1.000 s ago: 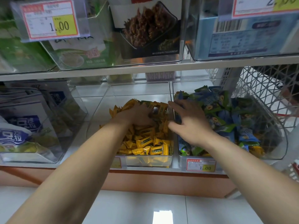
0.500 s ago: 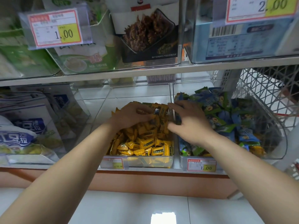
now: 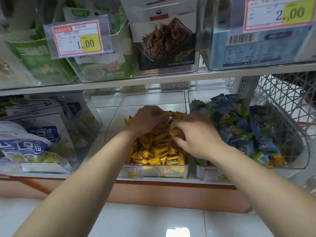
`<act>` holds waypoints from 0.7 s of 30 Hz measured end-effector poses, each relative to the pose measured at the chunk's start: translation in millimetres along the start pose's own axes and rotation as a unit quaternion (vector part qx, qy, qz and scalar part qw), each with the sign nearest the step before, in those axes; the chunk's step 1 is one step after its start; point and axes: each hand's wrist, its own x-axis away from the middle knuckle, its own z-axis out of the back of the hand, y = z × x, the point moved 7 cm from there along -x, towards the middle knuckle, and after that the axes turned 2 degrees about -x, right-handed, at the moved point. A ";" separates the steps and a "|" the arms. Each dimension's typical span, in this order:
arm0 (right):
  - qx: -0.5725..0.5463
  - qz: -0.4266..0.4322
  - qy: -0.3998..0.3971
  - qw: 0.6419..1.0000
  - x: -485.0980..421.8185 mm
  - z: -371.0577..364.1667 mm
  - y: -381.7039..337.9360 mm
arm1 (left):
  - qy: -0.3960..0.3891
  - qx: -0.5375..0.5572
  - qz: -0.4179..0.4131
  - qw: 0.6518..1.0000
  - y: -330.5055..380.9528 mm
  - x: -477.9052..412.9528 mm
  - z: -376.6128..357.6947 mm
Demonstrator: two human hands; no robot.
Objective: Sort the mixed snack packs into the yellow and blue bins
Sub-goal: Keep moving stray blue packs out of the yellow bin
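Reaches up from 6 o'clock with both bare forearms into the centre clear bin (image 3: 153, 170). Curls left hand (image 3: 147, 120) over the heaped yellow packs (image 3: 157, 153) at the bin's 12 o'clock end, fingers bunched on several. Digs right hand (image 3: 198, 134), at 3 o'clock of the left, into the same heap, fingers curled on packs, thumb splayed. Keeps blue packs (image 3: 239, 127) piled in the neighbouring bin (image 3: 298, 151) at 3 o'clock, with yellow strays (image 3: 277, 159) at its 5 o'clock corner.

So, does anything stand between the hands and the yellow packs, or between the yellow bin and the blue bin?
Nothing visible does: the left hand and right hand are in the yellow packs. Between the yellow bin and blue bin stand only their clear side walls, so a pack must go over them.
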 end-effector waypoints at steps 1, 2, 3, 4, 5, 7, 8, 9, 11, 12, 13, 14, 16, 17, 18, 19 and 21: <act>0.031 0.014 -0.041 0.999 1.2 -8.1 -2.6 | -0.015 -0.040 -0.004 0.999 -2.0 -8.8 -6.6; 0.065 0.024 -0.084 0.994 2.6 -16.7 -3.5 | -0.043 -0.078 -0.007 0.996 -4.0 -16.9 -16.4; 0.093 0.031 -0.114 0.989 3.8 -23.1 -2.8 | -0.075 -0.121 -0.005 0.990 -7.6 -24.0 -27.6; 0.108 0.037 -0.123 0.986 4.9 -25.9 -1.5 | -0.104 -0.165 -0.004 0.981 -12.4 -29.8 -38.8; 0.110 0.042 -0.122 0.985 5.4 -26.6 -0.1 | -0.125 -0.198 -0.004 0.972 -15.7 -33.7 -47.9; 0.091 0.051 -0.102 0.989 6.5 -24.8 1.5 | -0.154 -0.216 -0.005 0.964 -20.1 -37.8 -58.4; 0.073 0.053 -0.090 0.992 7.1 -22.7 1.7 | -0.170 -0.213 -0.006 0.962 -21.7 -38.4 -61.1; 0.052 0.054 -0.077 0.994 7.8 -20.3 1.7 | -0.186 -0.210 -0.004 0.960 -23.1 -38.1 -62.4; 0.006 0.050 -0.044 0.998 8.7 -12.7 5.2 | -0.212 -0.200 0.002 0.957 -27.4 -37.8 -62.3; -0.013 0.037 -0.022 0.999 9.0 -7.8 9.7 | -0.219 -0.194 0.006 0.956 -30.1 -38.1 -62.0; -0.024 0.016 0.001 1.000 9.2 -3.4 16.3 | -0.226 -0.192 0.010 0.955 -33.1 -38.3 -62.0; -0.028 -0.008 0.019 0.999 9.4 0.0 23.6 | -0.232 -0.196 0.014 0.953 -36.0 -38.4 -62.6; -0.028 -0.045 0.024 0.998 9.2 0.7 34.2 | -0.246 -0.213 0.017 0.945 -40.5 -38.8 -63.6; -0.030 -0.051 0.016 0.998 9.0 -1.2 36.4 | -0.250 -0.216 0.014 0.944 -41.9 -38.9 -63.1; -0.033 -0.053 0.010 0.998 8.7 -2.9 37.0 | -0.250 -0.211 0.009 0.945 -42.3 -38.5 -61.6; -0.037 -0.054 0.008 0.998 8.4 -3.9 37.1 | -0.246 -0.201 -0.001 0.948 -41.5 -37.3 -59.2; -0.040 -0.054 0.009 0.998 8.0 -4.6 37.4 | -0.226 -0.181 -0.021 0.957 -38.9 -34.2 -52.6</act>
